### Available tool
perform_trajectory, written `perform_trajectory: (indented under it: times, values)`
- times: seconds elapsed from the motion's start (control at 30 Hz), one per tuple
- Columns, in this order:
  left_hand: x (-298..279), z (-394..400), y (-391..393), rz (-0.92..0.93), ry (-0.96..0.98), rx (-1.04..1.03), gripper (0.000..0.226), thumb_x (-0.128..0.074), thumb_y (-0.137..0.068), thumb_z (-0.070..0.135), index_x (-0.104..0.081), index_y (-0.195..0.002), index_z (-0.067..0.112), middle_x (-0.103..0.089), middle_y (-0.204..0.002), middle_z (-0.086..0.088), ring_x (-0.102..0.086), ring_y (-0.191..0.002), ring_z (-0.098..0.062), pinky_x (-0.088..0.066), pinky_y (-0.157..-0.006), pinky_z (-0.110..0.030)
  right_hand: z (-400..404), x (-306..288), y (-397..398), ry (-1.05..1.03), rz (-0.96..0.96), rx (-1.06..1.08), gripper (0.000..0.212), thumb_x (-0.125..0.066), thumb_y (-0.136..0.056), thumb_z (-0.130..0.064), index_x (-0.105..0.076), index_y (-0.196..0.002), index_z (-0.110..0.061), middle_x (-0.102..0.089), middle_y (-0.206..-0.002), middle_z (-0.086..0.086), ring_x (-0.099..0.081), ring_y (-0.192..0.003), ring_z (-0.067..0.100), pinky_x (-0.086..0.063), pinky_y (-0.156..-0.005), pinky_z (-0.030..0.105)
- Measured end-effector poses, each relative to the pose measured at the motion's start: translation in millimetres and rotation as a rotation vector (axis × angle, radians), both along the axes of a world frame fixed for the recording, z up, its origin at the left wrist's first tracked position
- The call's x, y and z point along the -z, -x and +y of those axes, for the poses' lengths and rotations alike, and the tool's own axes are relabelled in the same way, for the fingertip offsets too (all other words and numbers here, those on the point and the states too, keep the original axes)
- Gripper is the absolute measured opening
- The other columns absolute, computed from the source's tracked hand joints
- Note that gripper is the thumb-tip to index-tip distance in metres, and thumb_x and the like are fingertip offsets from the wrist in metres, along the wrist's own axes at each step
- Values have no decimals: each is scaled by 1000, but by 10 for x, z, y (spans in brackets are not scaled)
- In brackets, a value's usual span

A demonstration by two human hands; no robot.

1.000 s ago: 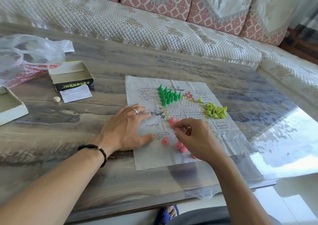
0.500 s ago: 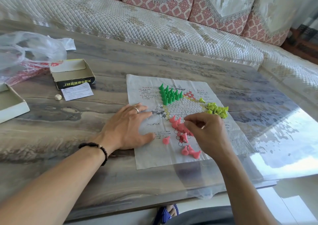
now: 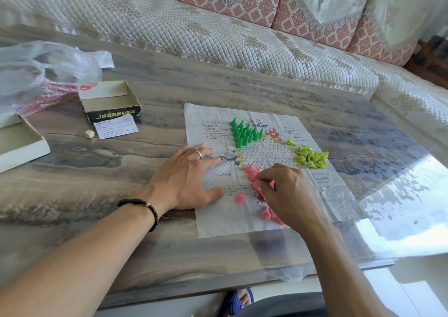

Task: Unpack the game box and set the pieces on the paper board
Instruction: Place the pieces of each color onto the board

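Pink pieces (image 3: 252,173): more now upright on board (image 3: 266,147) than a second ago, few loose near front edge. Right hand (image 3: 288,193) back over them, fingertips pinched on one. Left hand (image 3: 186,178) flat, open, pinning paper. Pink corner half filled, probably.

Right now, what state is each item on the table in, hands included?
green pieces: standing upright, grouped on the board.
yellow-green pieces: heaped, mostly tipped over.
pink pieces: partly stood up; several lie loose.
paper board: unfolded, flat.
game box: open, empty.
lid: off, lying open side up.
left hand: flat, pressing the board.
right hand: pinching a pink piece.
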State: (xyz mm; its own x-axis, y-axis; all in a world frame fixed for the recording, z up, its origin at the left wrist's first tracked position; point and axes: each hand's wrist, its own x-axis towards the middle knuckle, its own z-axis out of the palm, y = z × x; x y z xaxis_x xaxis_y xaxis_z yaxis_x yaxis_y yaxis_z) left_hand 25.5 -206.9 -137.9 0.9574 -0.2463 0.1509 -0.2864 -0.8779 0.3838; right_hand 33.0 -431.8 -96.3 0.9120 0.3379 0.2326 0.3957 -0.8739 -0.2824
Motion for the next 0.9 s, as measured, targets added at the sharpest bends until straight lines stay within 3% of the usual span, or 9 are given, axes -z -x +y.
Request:
perform_trajectory:
  times: [0.13, 0.3, 0.4, 0.47, 0.63, 0.9]
  values:
    - [-1, 1, 3, -2, 3, -1, 95, -36, -64, 77, -41, -144, 25, -33, -153, 5, -17, -145, -10, -10, -119, -29, 27, 20, -13, -2, 23, -7, 17, -63, -89, -21, -74, -101, -23, -66, -88, -8, -62, -78, 14, -53, -69, 37]
    - [7, 5, -5, -2, -8, 5, 92, -40, -66, 75, -41, -144, 25, -33, -154, 4, -18, -145, -11, -10, -119, -29, -27, -27, -15, -74, -34, 13, 14, -66, -84, -11, -75, -92, -18, -66, -79, -9, -57, -64, 2, -49, -62, 22]
    - [3, 3, -7, -2, -5, 4, 95, -37, -64, 76, -41, -144, 25, -33, -154, 4, -17, -145, -10, -9, -119, -29, -119, -55, -11, -70, -24, 26, 8, -68, -81, -14, -74, -81, -20, -66, -71, -12, -57, -63, 0, -50, -60, 25]
    - [4, 3, -8, -4, -9, 3, 94, -37, -65, 76, -41, -144, 25, -33, -154, 4, -17, -145, -10, -9, -119, -29, -173, -69, 12, -44, -1, 38, 6, -69, -81, -19, -74, -81, -22, -66, -70, -14, -58, -62, -1, -51, -59, 23]
    - [11, 3, -12, -7, -17, 1, 97, -31, -63, 78, -41, -143, 26, -34, -153, 5, -18, -145, -11, -11, -119, -30, -134, -82, 84, 9, 108, 56, 9, -71, -78, -30, -73, -86, -28, -66, -75, -14, -60, -68, 6, -53, -65, 34]
    - [24, 5, -20, -4, -26, 0, 98, -30, -62, 79, -41, -143, 25, -33, -153, 5, -18, -145, -11, -12, -119, -32, -92, -55, 89, 62, 161, 13, 14, -64, -82, -20, -73, -90, -28, -66, -81, -14, -59, -71, 6, -52, -65, 30]
